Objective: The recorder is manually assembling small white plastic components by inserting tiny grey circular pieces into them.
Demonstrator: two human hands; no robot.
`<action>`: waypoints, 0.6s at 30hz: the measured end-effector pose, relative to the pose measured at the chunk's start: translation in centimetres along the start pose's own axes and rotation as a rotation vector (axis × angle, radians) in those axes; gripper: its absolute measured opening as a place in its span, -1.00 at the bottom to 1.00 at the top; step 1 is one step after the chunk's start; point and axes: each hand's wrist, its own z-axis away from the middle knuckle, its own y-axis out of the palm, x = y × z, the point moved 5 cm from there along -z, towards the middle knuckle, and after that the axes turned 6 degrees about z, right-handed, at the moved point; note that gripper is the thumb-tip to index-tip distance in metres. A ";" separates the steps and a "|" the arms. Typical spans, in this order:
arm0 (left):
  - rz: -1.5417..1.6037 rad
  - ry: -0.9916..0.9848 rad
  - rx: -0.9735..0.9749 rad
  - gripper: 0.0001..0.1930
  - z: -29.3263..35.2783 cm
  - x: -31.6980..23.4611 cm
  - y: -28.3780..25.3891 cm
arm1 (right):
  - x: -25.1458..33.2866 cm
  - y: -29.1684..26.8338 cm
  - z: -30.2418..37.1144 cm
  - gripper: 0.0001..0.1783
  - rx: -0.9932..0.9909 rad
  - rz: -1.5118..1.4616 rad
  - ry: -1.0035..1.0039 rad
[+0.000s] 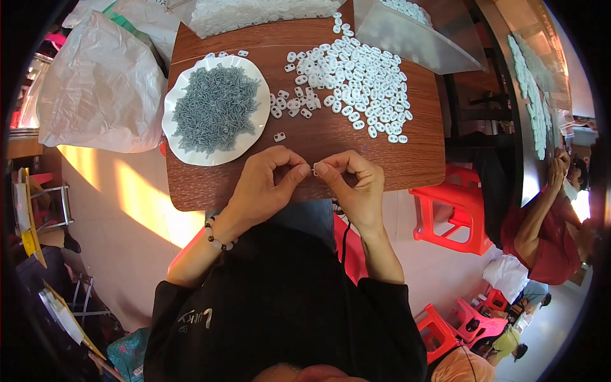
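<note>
Near the table's front edge, my left hand [270,181] and my right hand [356,188] meet fingertip to fingertip. A small white plastic piece [314,169] shows at the fingertips of my right hand, which pinches it. My left thumb and forefinger press together right against it; whatever they hold is too small to make out. A white scalloped plate [170,124] stands beyond my left hand, heaped with tiny grey spring-like pieces [215,105]. Beyond my right hand spreads a pile of white oval two-holed pieces [363,79]. One loose white piece [279,137] lies beside the plate.
Clear plastic bins [417,44] with white pieces stand at the table's far edge. A large white sack [98,89] is at the left. Red stools [452,213] stand at the right, where a person in a dark red top [541,235] sits at another table.
</note>
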 end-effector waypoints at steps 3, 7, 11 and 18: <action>-0.011 0.017 -0.011 -0.89 0.0 -0.2 0.0 | -0.1 0.1 0.0 -0.93 -0.010 0.031 -0.029; 0.008 0.033 -0.035 -0.90 0.0 -0.2 0.1 | 0.1 0.2 0.1 -0.94 -0.021 0.038 -0.032; 0.022 0.062 -0.055 -0.92 0.1 -0.1 0.2 | 0.2 0.3 0.1 -0.94 -0.012 0.014 -0.048; 0.010 0.051 -0.071 -0.92 0.5 -0.1 0.3 | 0.3 0.3 0.2 -0.93 0.000 0.054 0.002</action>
